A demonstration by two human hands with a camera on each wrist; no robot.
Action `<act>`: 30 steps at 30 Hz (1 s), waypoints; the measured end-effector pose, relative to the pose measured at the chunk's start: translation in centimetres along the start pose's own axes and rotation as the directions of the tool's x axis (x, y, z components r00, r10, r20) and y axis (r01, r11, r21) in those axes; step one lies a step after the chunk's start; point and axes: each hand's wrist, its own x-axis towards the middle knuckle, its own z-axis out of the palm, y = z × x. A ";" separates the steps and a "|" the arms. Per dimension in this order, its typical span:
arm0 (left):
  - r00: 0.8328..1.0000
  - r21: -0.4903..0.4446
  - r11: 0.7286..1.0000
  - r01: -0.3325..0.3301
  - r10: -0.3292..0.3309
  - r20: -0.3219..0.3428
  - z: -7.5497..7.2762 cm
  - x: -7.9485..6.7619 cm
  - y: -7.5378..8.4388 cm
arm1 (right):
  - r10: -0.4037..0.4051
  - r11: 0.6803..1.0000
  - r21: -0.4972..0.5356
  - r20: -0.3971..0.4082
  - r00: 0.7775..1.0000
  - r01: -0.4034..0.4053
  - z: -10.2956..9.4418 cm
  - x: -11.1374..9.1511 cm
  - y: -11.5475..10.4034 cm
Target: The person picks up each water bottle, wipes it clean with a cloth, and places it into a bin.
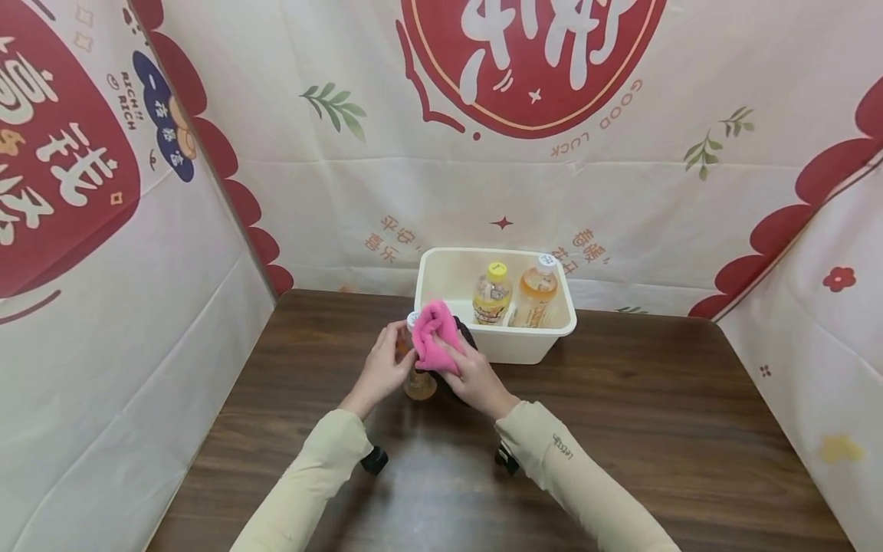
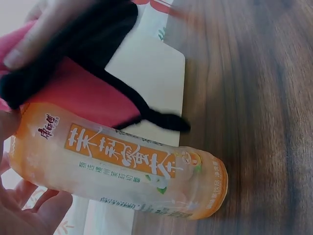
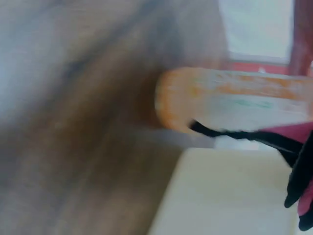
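Observation:
My left hand (image 1: 385,362) grips a drink bottle (image 1: 420,386) by its upper part, fingers and thumb around it. The bottle has a white cap, amber liquid and an orange-and-white label; its base is close over the wooden table. In the left wrist view the label of the bottle (image 2: 132,166) faces the camera. A pink cloth (image 1: 436,341) with black edging is bunched in my right hand (image 1: 476,379), which holds it against the bottle's upper side. The cloth (image 2: 100,95) hangs partly over the bottle, with a black strip dangling.
Just behind the hands stands a cream plastic bin (image 1: 520,349) at the table's back edge. Inside are a yellow-capped bottle (image 1: 491,297) and a white-capped bottle (image 1: 537,290), both upright. A printed fabric backdrop (image 1: 441,192) surrounds the brown wooden table (image 1: 621,429).

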 end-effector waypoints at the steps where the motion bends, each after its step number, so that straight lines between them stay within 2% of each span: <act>1: 1.000 0.005 1.000 -0.004 0.004 -0.006 0.0 0.0 0.0 | 0.005 1.000 0.005 -0.008 1.000 -0.005 0.4 -0.4 0.1; 5: 1.000 0.007 1.000 -0.002 0.002 -0.018 0.0 -0.1 0.1 | 0.030 0.999 0.025 -0.050 0.998 -0.029 1.8 -2.3 0.7; 7: 1.000 0.006 1.000 0.010 -0.010 -0.013 -0.1 0.0 0.2 | 0.049 0.998 0.035 -0.042 0.998 -0.047 2.4 -3.3 1.0; 11: 1.000 -0.001 1.000 0.028 -0.028 0.005 -0.2 0.0 0.2 | 0.105 0.994 0.008 0.097 0.990 -0.106 3.7 -5.9 1.9; 14: 0.999 -0.016 0.999 0.036 -0.036 0.027 -0.1 -0.1 0.3 | 0.144 0.990 -0.030 0.231 0.962 -0.140 4.3 -7.6 2.7; 16: 0.999 -0.022 0.999 0.035 -0.034 0.037 0.0 -0.1 0.3 | 0.156 0.988 -0.045 0.292 0.944 -0.149 4.3 -8.2 3.1; 19: 0.998 -0.023 0.999 0.049 -0.048 0.044 0.1 -0.2 0.5 | 0.174 0.985 -0.047 0.349 0.921 -0.168 3.9 -8.4 3.1; 22: 0.998 -0.015 0.999 0.043 -0.042 0.037 0.1 -0.1 0.6 | 0.199 0.980 -0.056 0.366 0.909 -0.192 3.6 -8.2 2.9; 25: 0.999 0.000 1.000 0.019 -0.019 0.028 0.1 -0.1 0.5 | 0.194 0.981 -0.050 0.316 0.929 -0.188 3.0 -7.9 2.4; 28: 1.000 0.013 1.000 -0.003 0.003 0.017 0.1 -0.1 0.5 | 0.155 0.988 -0.010 0.201 0.967 -0.156 1.9 -6.5 1.5; 30: 1.000 0.013 1.000 -0.010 0.010 0.013 0.0 0.0 0.5 | 0.113 0.993 0.027 0.122 0.986 -0.117 0.8 -4.9 0.7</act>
